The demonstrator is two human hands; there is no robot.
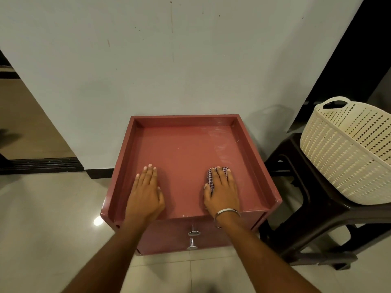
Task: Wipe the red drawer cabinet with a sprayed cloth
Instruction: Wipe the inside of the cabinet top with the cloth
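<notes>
Closest to the camera, two bare forearms reach forward over the red drawer cabinet [186, 157], which stands on the tiled floor against a pale wall [169, 60]. Two metal knobs [193, 240] show on its front, just below the wrists. The left hand [146, 191] lies flat on the recessed top, fingers straight and together, holding nothing. The right hand [222, 191], with a bangle [226, 213] at the wrist, presses down on a checked cloth [211, 178], its fingers spread over the bunched fabric. Farther back, pale wet-looking streaks mark the far right of the top.

The cloth is small and mostly covered, so it could slip out from under the palm, and the corners under the raised rim may be missed. Leaning hard on the front edge might tip or shift the cabinet.

To the right, a cream basket [347, 149] rests on a dark stool [300, 208]; its contents cannot be seen. No spray bottle is visible, and the cabinet's sides and lower front are hidden.
</notes>
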